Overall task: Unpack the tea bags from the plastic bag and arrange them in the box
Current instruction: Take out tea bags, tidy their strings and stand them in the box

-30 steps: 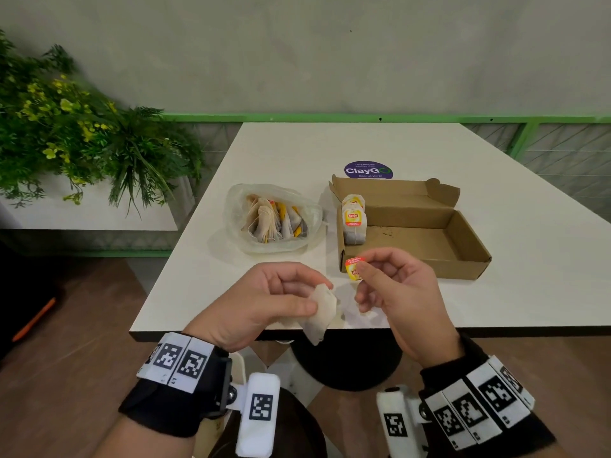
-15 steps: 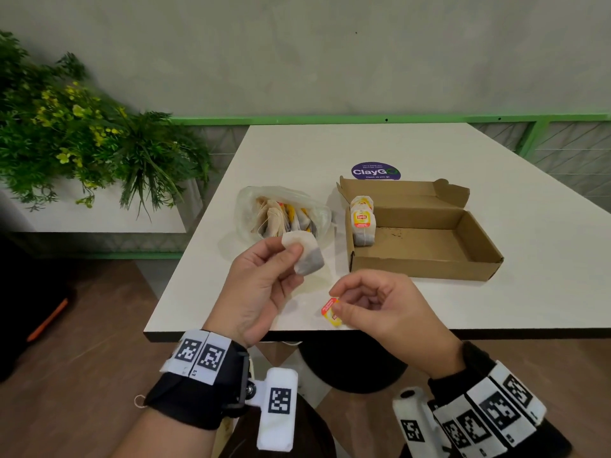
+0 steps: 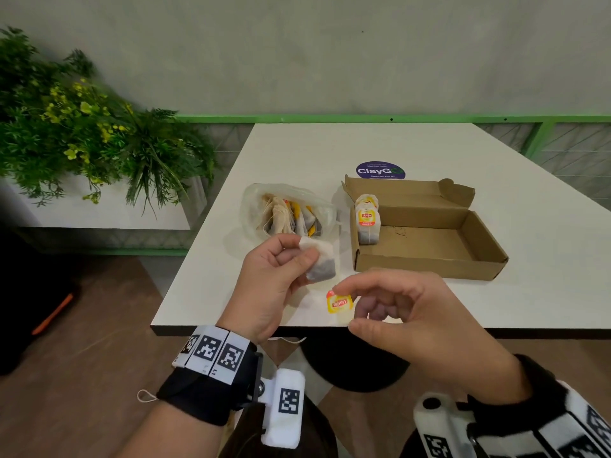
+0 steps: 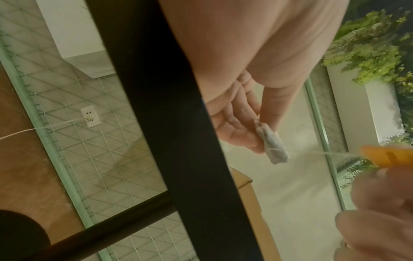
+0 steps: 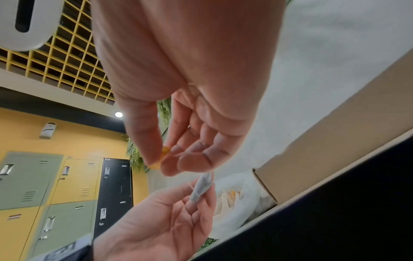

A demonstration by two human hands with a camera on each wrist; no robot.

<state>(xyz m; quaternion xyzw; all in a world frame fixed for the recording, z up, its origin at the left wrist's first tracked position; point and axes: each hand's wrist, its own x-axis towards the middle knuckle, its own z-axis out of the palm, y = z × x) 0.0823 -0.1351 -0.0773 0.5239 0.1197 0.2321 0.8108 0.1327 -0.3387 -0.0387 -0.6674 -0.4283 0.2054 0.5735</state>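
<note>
White surface (image 3: 363, 147) carries an open cardboard box (image 3: 429, 262) and, just left of it, a clear plastic bag (image 3: 254, 206) with several tea bags inside. Stack of tea bags (image 3: 367, 219) stands upright at the box's left end. Left hand (image 3: 274, 279), above the surface's near edge, pinches one tea bag (image 3: 322, 266) between thumb and fingers. Right hand (image 3: 413, 312) pinches that bag's yellow tag (image 3: 339, 303) between thumb and forefinger. Thin string (image 4: 321, 152) runs taut from bag to tag.
</note>
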